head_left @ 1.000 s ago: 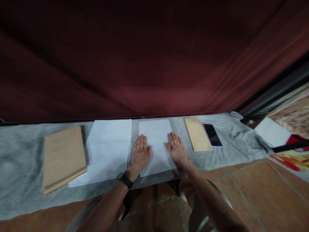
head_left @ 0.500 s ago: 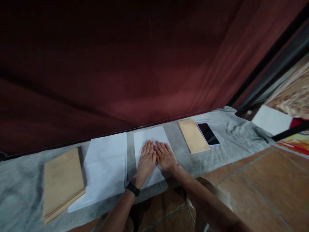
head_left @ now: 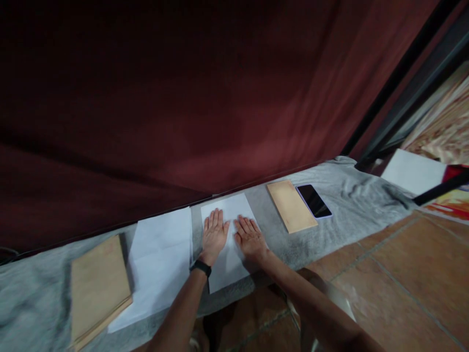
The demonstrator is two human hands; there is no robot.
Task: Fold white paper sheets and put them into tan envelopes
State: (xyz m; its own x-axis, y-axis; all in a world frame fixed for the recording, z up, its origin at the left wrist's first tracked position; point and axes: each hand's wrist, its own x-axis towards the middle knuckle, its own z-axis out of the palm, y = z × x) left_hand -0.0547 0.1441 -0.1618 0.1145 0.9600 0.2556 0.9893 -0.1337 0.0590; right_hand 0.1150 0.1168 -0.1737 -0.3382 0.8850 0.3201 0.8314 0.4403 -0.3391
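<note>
Resting palm-down on the white sheet, fingers flat and gripping nothing, with left hand toward 9 o'clock, right hand toward 3, brown envelope at 2 o'clock.

**paperguy:** Where's the free room here?

**deskfan:** Right of the right hand, a bare strip of grey cloth is lying open, then the brown envelope and the phone are getting in the way. Left of the left hand, the white paper stack is sitting just beside it, leaving only a thin gap.

**paperguy:** And past the fingertips?

**deskfan:** The dark red curtain is hanging close there, closing that side off. Back toward the wrists it's opening onto the floor tiles.
</note>
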